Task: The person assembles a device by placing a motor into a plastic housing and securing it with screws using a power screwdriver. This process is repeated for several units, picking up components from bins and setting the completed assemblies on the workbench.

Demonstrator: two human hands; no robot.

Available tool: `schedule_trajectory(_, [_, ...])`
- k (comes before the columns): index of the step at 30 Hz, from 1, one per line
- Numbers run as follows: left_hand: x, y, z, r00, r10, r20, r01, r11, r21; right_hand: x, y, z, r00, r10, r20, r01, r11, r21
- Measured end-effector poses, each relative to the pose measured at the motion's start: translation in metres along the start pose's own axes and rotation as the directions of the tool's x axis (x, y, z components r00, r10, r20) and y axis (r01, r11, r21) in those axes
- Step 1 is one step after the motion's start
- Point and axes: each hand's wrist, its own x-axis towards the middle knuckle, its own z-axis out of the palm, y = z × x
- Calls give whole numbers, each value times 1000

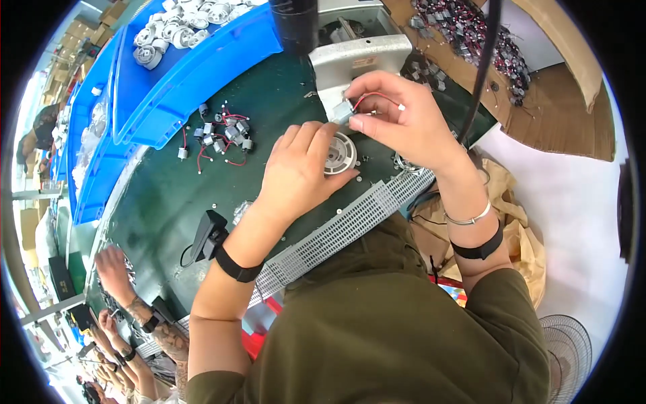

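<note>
Bench, L to R
Bin back L; small motors in frt; round part mid, in L hand; machine behind; motor heap on cardboard, back R.

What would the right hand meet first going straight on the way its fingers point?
Probably the pale metal machine: the right hand points left toward its lower front, the small motor leading. Depth is unclear, so it might pass just clear.
</note>
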Motion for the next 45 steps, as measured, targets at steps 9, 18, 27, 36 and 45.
schedule_trajectory(9, [-22, -11, 11, 986, -118, -122, 89, 970, -227, -4, 3, 9, 972, 46, 232, 58, 905, -422])
schedule_trajectory(18, [-14, -21, -3, 997, -76, -34, 62, 951, -303, 9, 6, 5, 842, -37, 537, 472, 531, -704])
schedule_trajectory(27, [-28, -11, 12, 957, 143, -250, -165, 984, -68, 120, -85, 36, 925, -365, -107, 343, 922, -178])
schedule_trajectory(36, [-25, -14, 19, 940, 147, -308, -178, 981, -77, 115, -107, 25, 893, -392, 220, 244, 834, 495])
schedule_trajectory(45, [-27, -17, 30, 933, 125, -338, -162, 983, -82, 42, -52, -12, 890, -271, -367, 311, 949, 54])
